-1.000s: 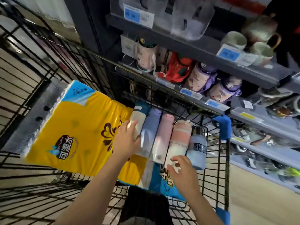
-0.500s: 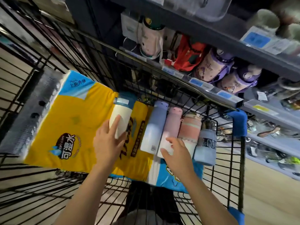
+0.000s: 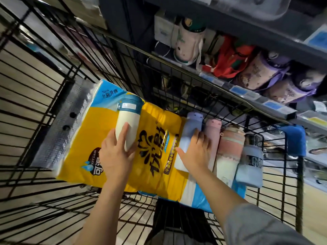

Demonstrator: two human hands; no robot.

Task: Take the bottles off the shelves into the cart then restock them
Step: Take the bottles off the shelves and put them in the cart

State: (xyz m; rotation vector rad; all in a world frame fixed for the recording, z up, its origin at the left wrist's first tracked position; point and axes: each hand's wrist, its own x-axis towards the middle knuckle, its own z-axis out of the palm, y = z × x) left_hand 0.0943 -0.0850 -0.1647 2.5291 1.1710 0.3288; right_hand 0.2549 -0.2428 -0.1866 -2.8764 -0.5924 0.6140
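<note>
I observe a black wire cart (image 3: 53, 106) holding a large yellow and blue pack of paper goods (image 3: 155, 156), which lies flat across the basket.

Left hand (image 3: 115, 156): its grip is closed around the lower body of a white bottle with a teal cap (image 3: 128, 119), fingers wrapped over the top and thumb on the near side. This bottle sits over the yellow pack, well apart from the other bottles, cap pointing away from me.

Right hand (image 3: 196, 152): it lies over the lower part of the lilac bottle (image 3: 190, 131), fingers curled across it and thumb spread along its left side. I judge this a hold on the bottle, though the underside of the hand is hidden.

Remaining bottles lie side by side at the right of the cart, each touching its neighbour: a pink bottle (image 3: 212, 128) just beside the lilac one, then a salmon banded bottle (image 3: 230, 147), then a pale blue sleeved bottle (image 3: 251, 163) against the cart's right wall.

Beyond the cart, a shelf (image 3: 247, 96) with blue price tags carries a cream and green flask (image 3: 187, 41), a red one (image 3: 228, 59) and two purple ones (image 3: 261, 71).
</note>
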